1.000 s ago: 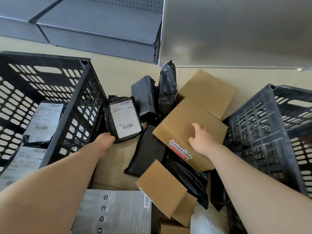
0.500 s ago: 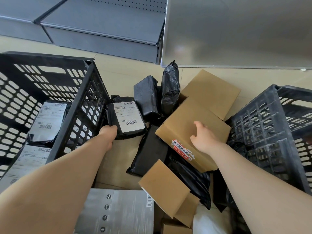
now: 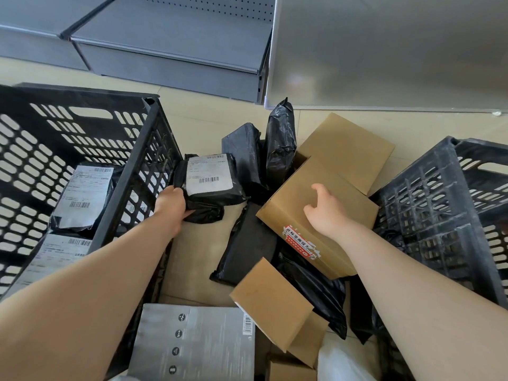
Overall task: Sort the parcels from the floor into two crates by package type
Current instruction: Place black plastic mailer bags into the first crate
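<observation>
My left hand (image 3: 171, 204) grips the near edge of a black plastic bag parcel with a white shipping label (image 3: 209, 177), right beside the left black crate (image 3: 148, 149). That crate holds two labelled black bag parcels (image 3: 82, 196). My right hand (image 3: 324, 213) hovers with spread fingers over a large cardboard box with a red sticker (image 3: 291, 204), its palm close to the top face. The right black crate (image 3: 439, 202) stands just past that box; I cannot see what is in it.
More black bags (image 3: 244, 152) (image 3: 280, 144) (image 3: 247, 243) and cardboard boxes (image 3: 349, 149) (image 3: 272, 301) are piled on the floor between the crates. A grey printed box (image 3: 192, 342) lies near me. Grey shelving (image 3: 170, 50) and a metal panel (image 3: 384, 50) stand behind.
My left hand has reached forward, closed on the labelled black bag and tipped it up. My right hand's fingers have lifted and spread above the cardboard box.
</observation>
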A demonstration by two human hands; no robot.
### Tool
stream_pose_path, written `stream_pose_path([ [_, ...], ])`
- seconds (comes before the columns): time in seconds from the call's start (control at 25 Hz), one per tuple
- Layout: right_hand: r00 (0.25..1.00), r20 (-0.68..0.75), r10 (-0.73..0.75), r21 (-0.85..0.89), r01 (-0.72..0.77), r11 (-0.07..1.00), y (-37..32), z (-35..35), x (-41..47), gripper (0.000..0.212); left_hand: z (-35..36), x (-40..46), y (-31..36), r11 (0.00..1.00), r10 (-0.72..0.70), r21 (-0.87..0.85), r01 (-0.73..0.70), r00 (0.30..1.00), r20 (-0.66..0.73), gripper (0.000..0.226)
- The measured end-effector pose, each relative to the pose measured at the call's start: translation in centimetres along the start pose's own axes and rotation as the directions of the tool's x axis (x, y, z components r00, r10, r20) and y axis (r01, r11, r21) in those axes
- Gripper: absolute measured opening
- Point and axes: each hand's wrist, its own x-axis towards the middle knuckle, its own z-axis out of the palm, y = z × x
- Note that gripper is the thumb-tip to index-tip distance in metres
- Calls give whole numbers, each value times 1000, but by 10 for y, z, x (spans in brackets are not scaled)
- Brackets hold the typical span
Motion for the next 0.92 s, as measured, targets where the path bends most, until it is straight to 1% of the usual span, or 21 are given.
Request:
stream_pose_path([
  [0.04, 1000, -9, 5, 42, -4, 999, -5, 1, 0, 58, -2, 0, 2, 999, 37, 8, -37, 999, -14, 20],
  [0.12, 999, -30, 16, 141, -12, 990, -18, 3, 2, 55, -4, -4, 8, 998, 58, -10, -58, 998, -21, 25],
  [0.2, 998, -60, 6, 225, 8, 974, -31, 6, 2, 49, -3, -7, 12, 998, 67, 1, -67, 997, 35, 31],
  [0.28, 996, -90, 5, 321, 25, 947, -47, 8, 1, 42, 3, -12, 13, 997, 80, 13, -82, 987, 137, 38],
  [0.36, 995, -87, 49, 469, -2, 883, -65, 9, 2, 34, 13, -22, 16, 996, 84, -12, -84, 967, 240, 40],
  [0.4, 996, -60, 68, 554, -23, 832, -74, 9, 1, 30, 20, -25, 18, 996, 88, -35, -81, 956, 281, 39],
  [0.44, 996, -14, 83, 637, -55, 769, -82, 9, -1, 31, 25, -28, 21, 996, 85, -45, -74, 944, 318, 38],
  [0.52, 991, 77, 112, 737, -132, 662, -86, 12, 2, 52, 33, -32, 28, 996, 87, -66, -67, 920, 382, 37],
  [0.56, 992, 70, 110, 759, -124, 639, -86, 13, 2, 57, 36, -31, 29, 994, 97, -86, -67, 908, 408, 38],
  [0.64, 994, -3, 111, 788, -66, 613, -85, 10, 2, 44, 38, -29, 31, 990, 124, -113, -84, 897, 423, 42],
  [0.68, 992, -23, 123, 807, -54, 588, -84, 7, 2, 37, 38, -31, 32, 988, 150, -99, -120, 904, 401, 44],
  [0.72, 991, -37, 132, 831, -43, 555, -82, 6, 4, 33, 38, -32, 32, 981, 194, -50, -188, 913, 358, 44],
  [0.76, 989, -49, 138, 849, -32, 527, -79, 6, 7, 29, 38, -34, 33, 958, 253, 52, -281, 918, 306, 41],
  [0.84, 989, -72, 130, 864, -3, 504, -79, 6, 8, 25, 40, -39, 35, 858, 399, 251, -449, 889, 226, 34],
  [0.88, 989, -77, 127, 868, 4, 497, -79, 7, 9, 23, 40, -41, 36, 813, 448, 299, -500, 864, 228, 35],
  [0.92, 990, -74, 122, 872, 5, 490, -79, 7, 8, 23, 41, -44, 38, 794, 459, 312, -522, 851, 255, 38],
])
